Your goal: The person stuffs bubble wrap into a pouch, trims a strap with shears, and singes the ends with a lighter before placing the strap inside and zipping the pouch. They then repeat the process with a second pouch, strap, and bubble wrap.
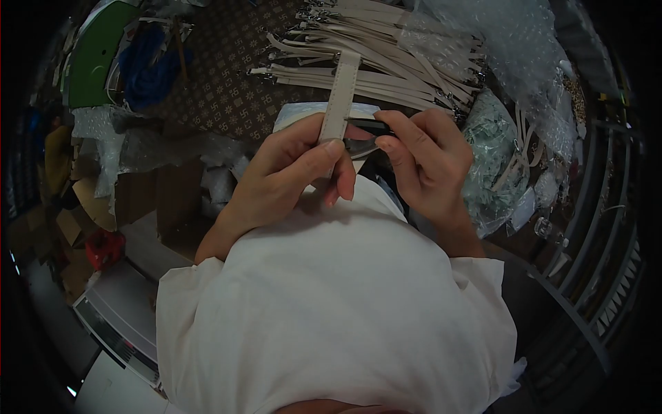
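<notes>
My left hand (286,165) is closed on a cream strap (341,90) with stitched edges, thumb on its face and fingers behind. The strap stands up from the hand, its upper end free. In my right hand (431,155), between thumb and fingers, is a slim black tool (371,127); its exact kind I cannot make out. The tool's tip meets the strap's right edge, just above my left thumb. Beyond both hands lies a pile of similar cream straps (386,58) with metal clasps. A pale plastic packet (293,110) shows partly behind my left hand.
Brown patterned cloth (221,83) covers the work surface. Bubble wrap (510,41) lies at upper right, above a clear bag of pale green pieces (489,148). A cardboard box (176,196) stands at left, near a red object (105,248). Metal rails (593,221) run along the right.
</notes>
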